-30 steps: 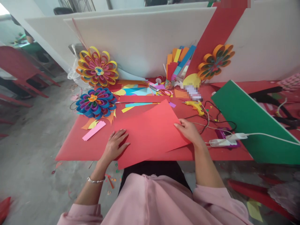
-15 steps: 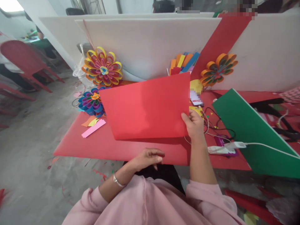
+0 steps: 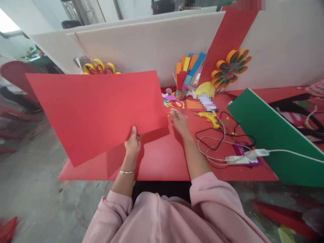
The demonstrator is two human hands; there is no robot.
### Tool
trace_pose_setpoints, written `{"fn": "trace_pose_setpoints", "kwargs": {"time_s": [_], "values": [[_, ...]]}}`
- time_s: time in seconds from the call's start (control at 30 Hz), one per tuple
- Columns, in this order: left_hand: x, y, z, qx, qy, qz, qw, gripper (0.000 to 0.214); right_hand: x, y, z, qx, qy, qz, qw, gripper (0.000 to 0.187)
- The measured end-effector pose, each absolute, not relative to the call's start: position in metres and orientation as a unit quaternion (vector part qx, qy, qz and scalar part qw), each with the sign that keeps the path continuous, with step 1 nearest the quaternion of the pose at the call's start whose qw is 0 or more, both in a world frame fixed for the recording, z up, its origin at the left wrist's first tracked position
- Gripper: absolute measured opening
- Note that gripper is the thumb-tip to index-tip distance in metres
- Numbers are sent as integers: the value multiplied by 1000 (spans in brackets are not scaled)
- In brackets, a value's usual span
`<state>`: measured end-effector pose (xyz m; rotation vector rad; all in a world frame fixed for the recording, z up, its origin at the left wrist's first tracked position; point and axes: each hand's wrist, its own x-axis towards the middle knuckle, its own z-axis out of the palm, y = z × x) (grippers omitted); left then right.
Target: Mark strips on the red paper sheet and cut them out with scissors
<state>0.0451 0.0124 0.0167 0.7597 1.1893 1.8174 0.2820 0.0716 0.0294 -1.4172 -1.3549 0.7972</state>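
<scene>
My left hand [image 3: 133,143] pinches the lower edge of a large red paper sheet [image 3: 96,108] and holds it up, tilted, over the left half of the red table [image 3: 164,162]. My right hand [image 3: 179,120] reaches forward past the sheet's right corner, fingers loosely curled over small paper scraps [image 3: 174,103], with nothing visibly in it. The raised sheet hides most of a yellow paper flower [image 3: 98,67] and whatever lies behind it.
A yellow glue gun [image 3: 209,117] and tangled cables [image 3: 217,145] lie right of my hand, with a white power strip [image 3: 238,158]. A green board [image 3: 273,135] leans at right. Coloured paper strips [image 3: 188,69] and an orange paper flower [image 3: 229,67] stand against white boards.
The red sheet passed from my right hand to my left and swung left, higher up. My right hand let go and moved forward toward the scraps.
</scene>
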Motion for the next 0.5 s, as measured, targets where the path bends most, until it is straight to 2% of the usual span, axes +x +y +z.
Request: {"fn": "trace_pose_setpoints", "kwargs": {"time_s": [0.13, 0.2, 0.33, 0.5], "values": [[54, 36, 22, 252, 449, 751, 413, 60, 298, 87, 17, -725, -543, 208, 368, 40], [61, 43, 21, 229, 443, 757, 422, 57, 308, 97, 17, -757, -534, 170, 336, 41], [71, 46, 15, 200, 452, 748, 442, 53, 321, 138, 30, -772, -549, 123, 297, 45], [73, 41, 10, 192, 460, 751, 434, 53, 313, 206, 40, -756, -622, 95, 182, 43]]}}
